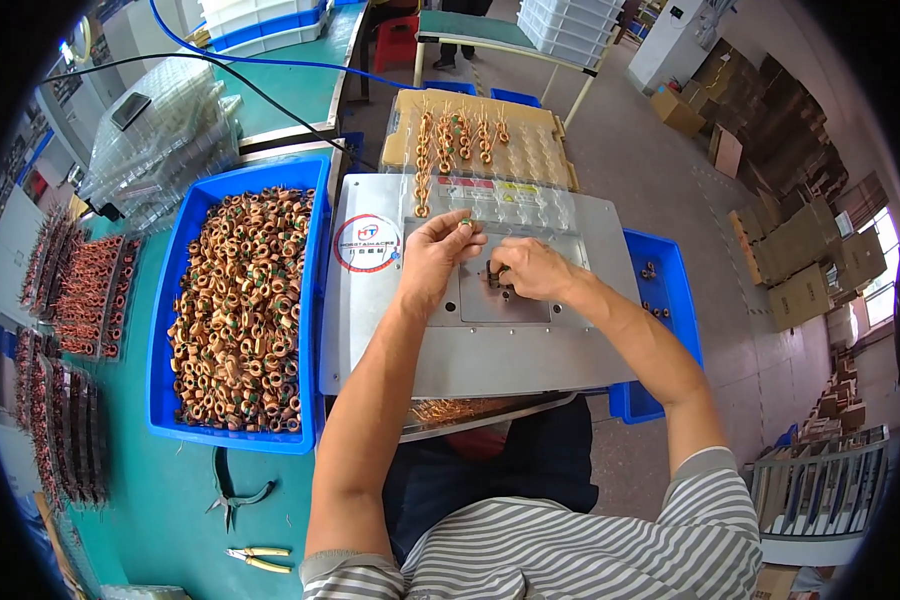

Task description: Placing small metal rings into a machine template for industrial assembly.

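Over the metal machine top (365, 330), my left hand (438, 258) has its thumb and fingertips pinched together. A tiny pale-green bit shows at the fingertips, too small to name. Close by on the right, my right hand (535, 268) curls its fingers down at a small dark fixture (492, 278) in the plate; what they grip is hidden. Just beyond both hands lies a clear plastic tray (530, 150), with rows of copper-wound ring coils (423, 165) in its left part.
A blue bin (320, 300) full of ring cores stands at left. Dark-handled pliers (232, 490) and yellow-handled cutters (262, 558) lie on the green table (150, 500). Another blue bin (675, 330) at right holds a few coils. A black cable (260, 95) crosses the far left.
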`<action>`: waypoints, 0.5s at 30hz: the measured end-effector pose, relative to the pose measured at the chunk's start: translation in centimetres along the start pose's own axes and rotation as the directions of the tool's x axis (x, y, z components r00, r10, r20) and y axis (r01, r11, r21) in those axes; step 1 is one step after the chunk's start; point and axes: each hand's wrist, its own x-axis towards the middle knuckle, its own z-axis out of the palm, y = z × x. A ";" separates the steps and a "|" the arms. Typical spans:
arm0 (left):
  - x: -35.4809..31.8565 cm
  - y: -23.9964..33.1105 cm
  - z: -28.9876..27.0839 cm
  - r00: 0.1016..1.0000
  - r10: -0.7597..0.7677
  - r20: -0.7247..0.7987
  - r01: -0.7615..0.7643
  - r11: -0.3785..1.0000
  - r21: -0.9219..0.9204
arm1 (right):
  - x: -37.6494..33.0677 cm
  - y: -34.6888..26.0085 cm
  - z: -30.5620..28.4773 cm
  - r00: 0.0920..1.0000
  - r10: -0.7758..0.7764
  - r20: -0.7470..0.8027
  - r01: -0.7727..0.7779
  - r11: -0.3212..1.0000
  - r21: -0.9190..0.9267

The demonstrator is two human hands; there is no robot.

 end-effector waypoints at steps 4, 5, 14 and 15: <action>-0.3 0.0 -0.1 1.000 -0.005 -0.004 0.005 0.999 -0.043 | -0.7 -0.3 0.5 0.997 -0.020 -0.081 0.022 1.000 0.017; -0.3 0.0 -0.1 1.000 -0.002 0.005 0.002 0.998 -0.060 | -0.9 -0.2 0.6 0.996 -0.022 -0.084 0.023 1.000 0.014; -0.5 0.4 -0.1 1.000 -0.009 -0.017 0.005 0.979 -0.205 | -1.6 -0.6 1.2 0.948 -0.026 -0.318 0.049 0.997 0.065; -0.4 0.4 -0.3 1.000 -0.001 -0.021 -0.004 0.979 -0.203 | -1.6 -0.8 0.9 0.912 0.088 -0.401 -0.015 0.983 0.180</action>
